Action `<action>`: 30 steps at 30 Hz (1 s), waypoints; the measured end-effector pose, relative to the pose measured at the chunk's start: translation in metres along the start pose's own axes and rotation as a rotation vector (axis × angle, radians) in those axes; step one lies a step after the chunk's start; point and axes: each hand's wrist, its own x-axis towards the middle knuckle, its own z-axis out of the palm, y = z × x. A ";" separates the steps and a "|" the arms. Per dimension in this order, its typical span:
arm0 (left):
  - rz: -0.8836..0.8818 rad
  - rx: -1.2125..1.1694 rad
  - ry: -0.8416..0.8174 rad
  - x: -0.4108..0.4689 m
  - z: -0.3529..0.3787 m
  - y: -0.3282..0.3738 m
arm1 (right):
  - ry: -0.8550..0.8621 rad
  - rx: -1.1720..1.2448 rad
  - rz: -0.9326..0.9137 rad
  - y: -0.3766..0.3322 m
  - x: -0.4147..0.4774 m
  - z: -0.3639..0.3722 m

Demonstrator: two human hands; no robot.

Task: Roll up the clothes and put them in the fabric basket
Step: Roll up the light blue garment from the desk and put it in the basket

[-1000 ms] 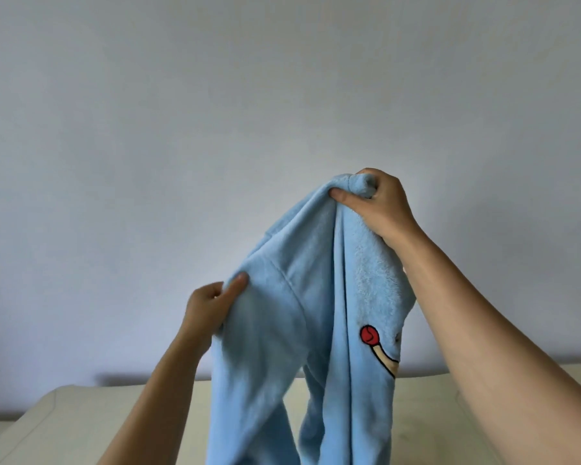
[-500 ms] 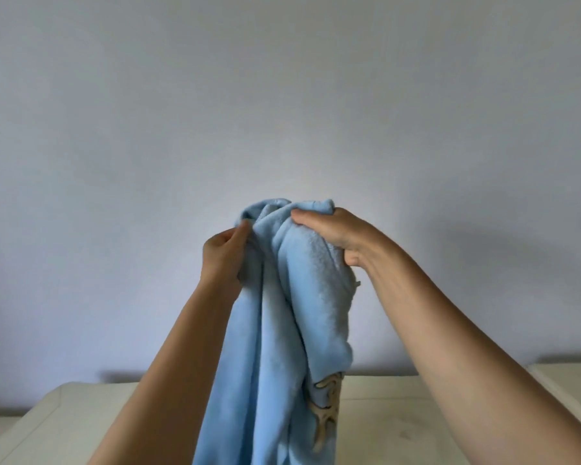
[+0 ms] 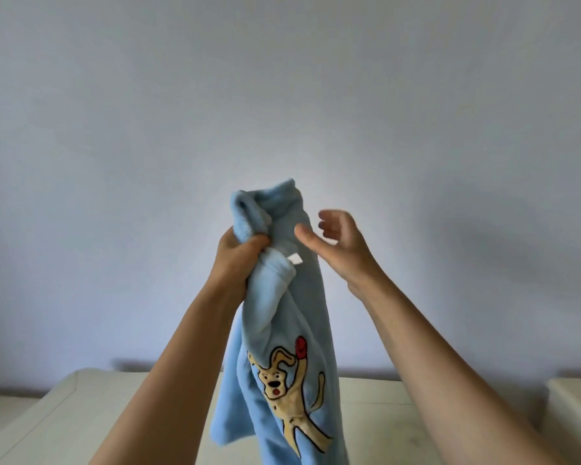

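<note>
While the light-blue fleece garment (image 3: 292, 297) hangs in the air in front of a plain wall, nothing about it looks rolled yet: it is bunched at the top and drapes loose and full length below, its lower end running out of the frame at 6 o'clock. The left hand (image 3: 239, 260) has its fingers clenched tight around a gathered wad of the fleece near the top edge, and that one fist seems to carry the whole weight. The right hand (image 3: 341, 245), just at 3 o'clock of the fabric, is spread with fingers fanned and thumb stretched toward the cloth; it grasps nothing, and whether the thumb tip touches the fleece I cannot tell. A small white label (image 3: 295, 258) shows just below the fist, and a cartoon dog print (image 3: 287, 384) faces the camera lower down.

A pale, cream-coloured flat surface (image 3: 64, 414) lies beneath, at 6 to 8 o'clock of the view. No fabric basket is visible anywhere.

By my reading the task is at an early stage for this piece: it is lifted and being sorted out in the hands. Still to do are laying or straightening it, rolling it into a bundle, and carrying it to the basket, wherever that stands.
</note>
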 end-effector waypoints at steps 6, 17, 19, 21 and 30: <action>-0.252 -0.281 0.004 0.016 0.000 0.010 | -0.497 0.225 0.256 0.038 -0.009 -0.012; -0.461 -0.138 -0.461 -0.003 -0.018 -0.035 | 0.220 0.321 0.403 0.020 0.015 -0.010; -0.330 0.063 -0.532 -0.016 -0.011 -0.039 | 0.285 0.330 0.424 0.016 0.019 -0.006; -0.276 0.106 -0.384 -0.020 -0.004 -0.039 | 0.278 0.306 0.430 0.015 0.022 -0.003; -0.130 -0.077 -0.095 -0.012 -0.017 -0.018 | -0.206 -0.379 -0.034 0.006 -0.009 -0.026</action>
